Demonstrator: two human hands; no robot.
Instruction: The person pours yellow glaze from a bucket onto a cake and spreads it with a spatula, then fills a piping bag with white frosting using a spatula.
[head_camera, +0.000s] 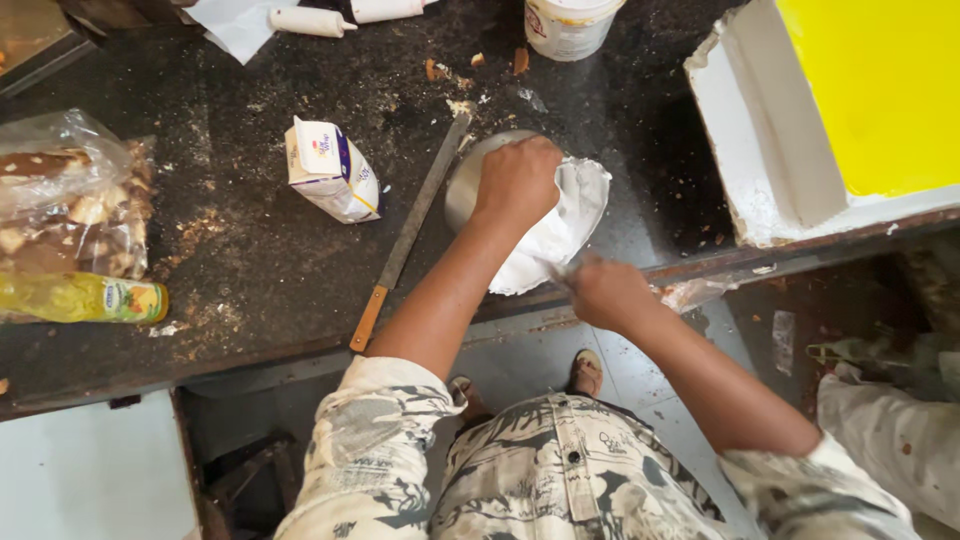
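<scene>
Head view: hands at steel bowl of white cream.

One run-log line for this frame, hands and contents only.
left hand: grips metal bowl rim | right hand: holds utensil, blurred | bowl: white cream | long knife: on counter, left of bowl

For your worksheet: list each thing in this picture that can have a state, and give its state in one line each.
Left hand: gripping the rim of the metal bowl.
Metal bowl: tilted, white cream inside.
Right hand: closed on a blurred tool in the cream.
Long knife: lying flat, untouched.
Small carton: lying on the counter, top crumpled.
Yellow bottle: on its side.
White tub: upright.
</scene>
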